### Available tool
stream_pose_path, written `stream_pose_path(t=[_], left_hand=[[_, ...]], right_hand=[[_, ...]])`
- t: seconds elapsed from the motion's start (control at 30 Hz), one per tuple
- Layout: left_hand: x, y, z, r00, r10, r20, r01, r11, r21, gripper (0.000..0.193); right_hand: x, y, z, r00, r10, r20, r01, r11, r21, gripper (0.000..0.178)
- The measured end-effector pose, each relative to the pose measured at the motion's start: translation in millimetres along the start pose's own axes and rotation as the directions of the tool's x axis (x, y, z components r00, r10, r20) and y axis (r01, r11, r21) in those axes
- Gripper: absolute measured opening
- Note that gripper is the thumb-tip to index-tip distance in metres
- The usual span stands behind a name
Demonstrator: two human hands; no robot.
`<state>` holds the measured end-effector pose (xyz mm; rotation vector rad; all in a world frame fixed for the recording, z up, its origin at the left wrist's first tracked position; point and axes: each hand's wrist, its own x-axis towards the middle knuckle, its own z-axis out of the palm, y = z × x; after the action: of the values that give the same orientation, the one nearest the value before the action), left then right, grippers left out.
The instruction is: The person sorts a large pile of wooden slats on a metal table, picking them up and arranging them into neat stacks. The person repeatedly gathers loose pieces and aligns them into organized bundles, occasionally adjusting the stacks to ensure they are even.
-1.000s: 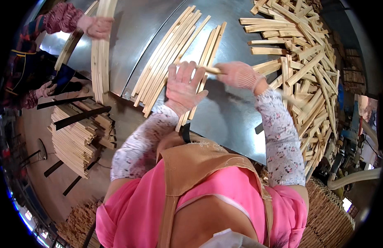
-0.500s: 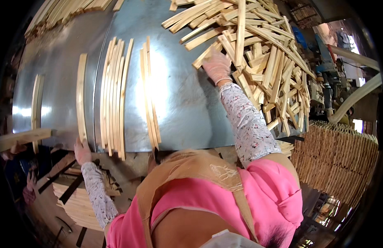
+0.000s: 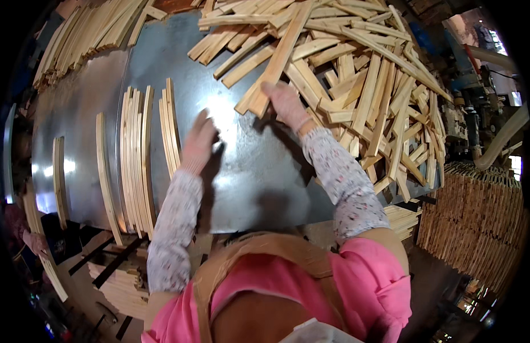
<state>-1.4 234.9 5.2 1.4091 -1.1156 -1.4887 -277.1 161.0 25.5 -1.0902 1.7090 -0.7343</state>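
My gloved right hand (image 3: pixel 286 106) is closed on the near end of a pale wooden strip (image 3: pixel 279 60) at the left edge of a tangled pile of strips (image 3: pixel 356 86). A second strip end lies close against it. My gloved left hand (image 3: pixel 198 143) reaches over the metal tabletop (image 3: pixel 247 188) with its fingers stretched out and nothing in them. Just left of it lies a small group of strips (image 3: pixel 169 128). Beyond that is a larger row of strips (image 3: pixel 137 160) set side by side. A single strip (image 3: pixel 107 171) lies further left.
Another strip (image 3: pixel 59 180) lies near the table's left end. A co-worker's hand (image 3: pixel 35 243) holds a strip (image 3: pixel 50 268) there. Strips are heaped at the far left (image 3: pixel 90 34). A tall wood stack (image 3: pixel 471 223) stands at the right, beside machinery (image 3: pixel 471 114).
My left hand has left the single strip and swung right and forward over the table. My right hand has moved slightly left and nearer, and the gripped strips' ends have shifted with it.
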Motion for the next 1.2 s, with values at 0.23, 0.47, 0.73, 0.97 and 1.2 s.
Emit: stream_pose_path(t=[0.23, 0.47, 0.73, 0.97, 1.2], left_hand=[[40.0, -30.0, 131.0, 0.848, -0.116, 0.517, 0.314, 0.896, -0.315, 0.054], [15.0, 2.4, 122.2, 0.923, -0.211, 0.321, 0.323, 0.879, -0.352, 0.068], [7.4, 19.9, 28.1, 0.996, -0.077, -0.035, 0.059, 0.926, -0.373, 0.057], [-13.5, 6.4, -63.7, 0.997, -0.050, -0.058, 0.012, 0.853, -0.522, 0.061], [-36.0, -3.4, -108.0, 0.989, -0.003, -0.148, -0.077, 0.845, -0.530, 0.050]], right_hand=[[-177.7, 131.8, -118.8, 0.920, -0.372, -0.123, 0.221, 0.751, -0.622, 0.065], [-240.7, 261.2, -161.0, 0.973, -0.162, -0.166, -0.054, 0.539, -0.841, 0.079], [-136.6, 94.0, 0.1, 0.999, 0.000, 0.042, 0.021, 0.865, -0.502, 0.049], [-124.2, 114.9, 227.7, 0.937, -0.192, 0.291, 0.295, 0.883, -0.364, 0.048], [-133.3, 36.7, 223.2, 0.823, -0.147, 0.549, 0.251, 0.960, -0.120, 0.049]])
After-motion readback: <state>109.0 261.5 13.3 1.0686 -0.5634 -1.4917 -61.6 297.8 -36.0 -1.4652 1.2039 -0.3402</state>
